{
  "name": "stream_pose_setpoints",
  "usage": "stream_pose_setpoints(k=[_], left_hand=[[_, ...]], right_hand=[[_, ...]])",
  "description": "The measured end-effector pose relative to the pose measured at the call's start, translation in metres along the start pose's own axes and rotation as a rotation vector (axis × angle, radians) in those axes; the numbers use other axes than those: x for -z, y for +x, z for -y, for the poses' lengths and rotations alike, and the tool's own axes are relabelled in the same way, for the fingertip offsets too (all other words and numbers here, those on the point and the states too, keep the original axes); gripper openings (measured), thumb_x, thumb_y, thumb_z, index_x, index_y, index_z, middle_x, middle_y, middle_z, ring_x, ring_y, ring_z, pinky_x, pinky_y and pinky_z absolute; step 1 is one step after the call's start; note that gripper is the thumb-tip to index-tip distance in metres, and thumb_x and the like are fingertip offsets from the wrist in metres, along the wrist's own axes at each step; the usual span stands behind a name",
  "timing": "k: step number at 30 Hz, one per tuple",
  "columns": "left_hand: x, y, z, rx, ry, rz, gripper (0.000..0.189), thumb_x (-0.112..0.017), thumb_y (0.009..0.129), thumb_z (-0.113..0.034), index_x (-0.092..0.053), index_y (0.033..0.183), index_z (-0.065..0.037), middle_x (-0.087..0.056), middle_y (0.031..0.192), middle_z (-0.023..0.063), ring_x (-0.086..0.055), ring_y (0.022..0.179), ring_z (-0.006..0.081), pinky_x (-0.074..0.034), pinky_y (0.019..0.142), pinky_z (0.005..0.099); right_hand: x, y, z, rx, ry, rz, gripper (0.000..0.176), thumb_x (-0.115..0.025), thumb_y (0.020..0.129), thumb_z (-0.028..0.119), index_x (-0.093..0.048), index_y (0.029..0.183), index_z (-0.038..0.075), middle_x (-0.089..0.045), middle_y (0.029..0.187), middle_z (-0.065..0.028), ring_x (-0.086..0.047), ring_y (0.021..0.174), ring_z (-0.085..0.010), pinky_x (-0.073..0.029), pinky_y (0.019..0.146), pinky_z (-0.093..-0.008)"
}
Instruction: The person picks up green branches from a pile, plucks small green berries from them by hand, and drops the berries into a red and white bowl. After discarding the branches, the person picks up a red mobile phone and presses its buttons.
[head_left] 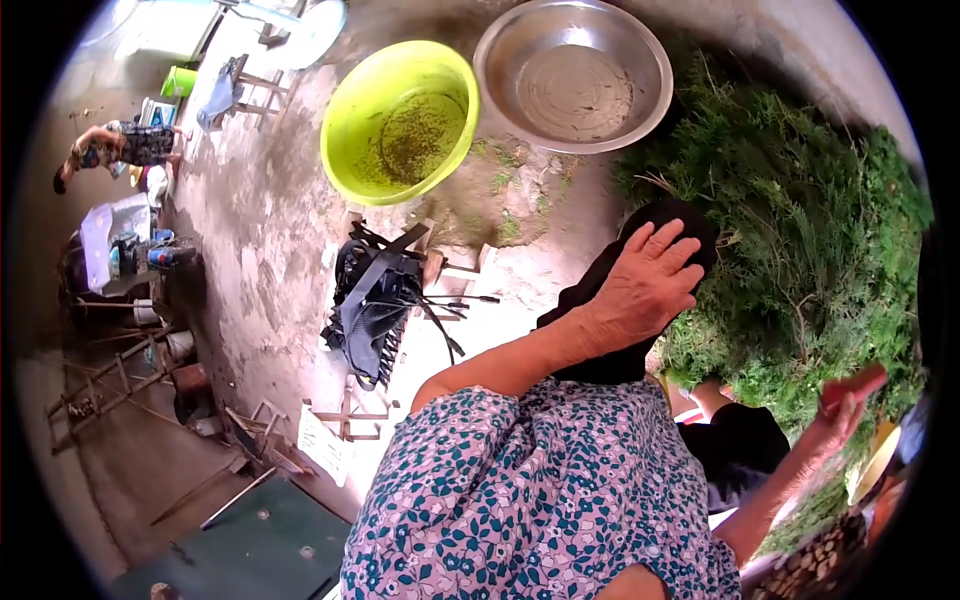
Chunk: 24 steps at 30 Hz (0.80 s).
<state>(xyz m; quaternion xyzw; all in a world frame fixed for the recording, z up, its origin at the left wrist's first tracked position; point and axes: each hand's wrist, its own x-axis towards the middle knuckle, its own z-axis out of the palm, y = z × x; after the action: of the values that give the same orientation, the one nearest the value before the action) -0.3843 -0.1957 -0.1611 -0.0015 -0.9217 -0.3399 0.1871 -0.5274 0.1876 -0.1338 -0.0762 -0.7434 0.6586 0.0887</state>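
My left hand (pixel 647 278) lies on my dark-trousered knee (pixel 600 270), with its fingers spread and nothing in them. Out at the right, my right hand (pixel 838 428) is closed around a small red object (pixel 856 388); its blocky end sticks out past the fingers, and its kind does not show clearly. Beside and beneath that hand spreads a large heap of cut green conifer branches (pixel 800 220), reaching up to my knee and foot.
A yellow-green basin (pixel 345 150) with dark bits inside and a metal basin (pixel 655 80) stand ahead. A black bag (pixel 370 300) lies on the left near a stool. Farther left are a wooden ladder (pixel 110 390), a green table (pixel 250 540) and another person (pixel 140 145).
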Motion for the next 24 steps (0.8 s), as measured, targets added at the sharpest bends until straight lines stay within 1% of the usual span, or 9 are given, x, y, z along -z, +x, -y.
stream_pose_setpoints(k=[3, 6, 8, 9, 11, 16, 20, 23, 24], left_hand=[[0.008, -0.015, 0.005, -0.003, -0.065, -0.019, 0.034, -0.068, 0.072, -0.018, -0.057, 0.102, -0.006, -0.052, 0.116, 0.0140, -0.047, 0.115, 0.0300, -0.034, 0.097, 0.0441], [0.039, -0.037, 0.026, 0.094, -0.128, -0.076, 0.030, -0.069, 0.071, -0.015, -0.059, 0.098, -0.004, -0.057, 0.109, 0.0143, -0.052, 0.108, 0.0304, -0.038, 0.094, 0.0411], [0.069, -0.055, 0.052, 0.060, -0.066, -0.240, 0.020, -0.067, 0.068, -0.014, -0.057, 0.083, -0.004, -0.057, 0.085, 0.0123, -0.057, 0.083, 0.0306, -0.044, 0.073, 0.0382], [0.086, -0.073, 0.072, 0.064, -0.012, -0.269, 0.015, -0.066, 0.071, -0.013, -0.061, 0.081, -0.003, -0.060, 0.082, 0.0116, -0.059, 0.079, 0.0293, -0.047, 0.072, 0.0369], [0.124, -0.108, 0.082, 0.466, -0.087, -0.499, 0.018, -0.067, 0.075, -0.009, -0.065, 0.092, -0.002, -0.064, 0.086, 0.0131, -0.063, 0.075, 0.0241, -0.051, 0.067, 0.0295], [0.180, -0.194, 0.105, 0.819, -0.092, -0.727, 0.017, -0.063, 0.081, -0.005, -0.064, 0.098, 0.000, -0.065, 0.087, 0.0050, -0.058, 0.079, 0.0098, -0.047, 0.073, 0.0221], [0.189, -0.301, 0.128, 1.202, 0.255, -0.837, 0.021, -0.057, 0.085, -0.016, -0.064, 0.097, 0.000, -0.066, 0.088, 0.0151, -0.060, 0.078, 0.0169, -0.046, 0.074, 0.0285], [0.180, -0.420, 0.140, 1.194, 0.656, -1.008, 0.021, -0.055, 0.085, -0.021, -0.064, 0.091, -0.003, -0.065, 0.080, 0.0147, -0.060, 0.069, 0.0302, -0.047, 0.063, 0.0355], [0.176, -0.447, 0.131, 1.442, 0.620, -0.982, 0.023, -0.054, 0.085, -0.024, -0.063, 0.088, -0.003, -0.062, 0.075, 0.0170, -0.058, 0.065, 0.0316, -0.045, 0.061, 0.0379]], right_hand=[[-0.069, -0.054, 0.016, -0.071, 0.039, 0.155, 0.089, -0.076, 0.064, 0.042, -0.033, 0.132, 0.005, -0.055, 0.111, -0.0188, -0.058, 0.095, -0.0293, -0.048, 0.088, -0.0411], [-0.106, -0.088, 0.013, -0.138, 0.193, 0.290, 0.071, -0.067, 0.077, 0.024, -0.029, 0.133, 0.002, -0.053, 0.113, -0.0230, -0.057, 0.098, -0.0318, -0.047, 0.089, -0.0439], [-0.122, -0.106, 0.019, -0.203, 0.252, 0.385, 0.066, -0.063, 0.080, 0.017, -0.028, 0.133, 0.002, -0.052, 0.114, -0.0233, -0.057, 0.099, -0.0323, -0.048, 0.089, -0.0439], [-0.127, -0.113, 0.020, -0.213, 0.249, 0.397, 0.067, -0.063, 0.080, 0.019, -0.028, 0.134, 0.003, -0.052, 0.115, -0.0224, -0.058, 0.098, -0.0303, -0.049, 0.086, -0.0419], [-0.131, -0.122, 0.021, -0.223, 0.249, 0.427, 0.066, -0.063, 0.080, 0.020, -0.029, 0.134, 0.003, -0.052, 0.115, -0.0218, -0.058, 0.097, -0.0292, -0.050, 0.084, -0.0406], [-0.141, -0.141, 0.024, -0.276, 0.222, 0.489, 0.063, -0.063, 0.081, 0.023, -0.033, 0.134, 0.006, -0.053, 0.114, -0.0183, -0.058, 0.095, -0.0253, -0.052, 0.077, -0.0359], [-0.143, -0.147, 0.029, -0.265, 0.219, 0.532, 0.062, -0.062, 0.082, 0.024, -0.033, 0.134, 0.006, -0.054, 0.113, -0.0184, -0.059, 0.094, -0.0248, -0.051, 0.077, -0.0344], [-0.142, -0.149, 0.031, -0.238, 0.188, 0.525, 0.061, -0.060, 0.082, 0.026, -0.033, 0.133, 0.004, -0.054, 0.113, -0.0184, -0.059, 0.094, -0.0243, -0.051, 0.076, -0.0333], [-0.142, -0.150, 0.032, -0.234, 0.173, 0.527, 0.061, -0.059, 0.083, 0.027, -0.033, 0.133, 0.004, -0.054, 0.113, -0.0183, -0.059, 0.093, -0.0241, -0.051, 0.075, -0.0329]])
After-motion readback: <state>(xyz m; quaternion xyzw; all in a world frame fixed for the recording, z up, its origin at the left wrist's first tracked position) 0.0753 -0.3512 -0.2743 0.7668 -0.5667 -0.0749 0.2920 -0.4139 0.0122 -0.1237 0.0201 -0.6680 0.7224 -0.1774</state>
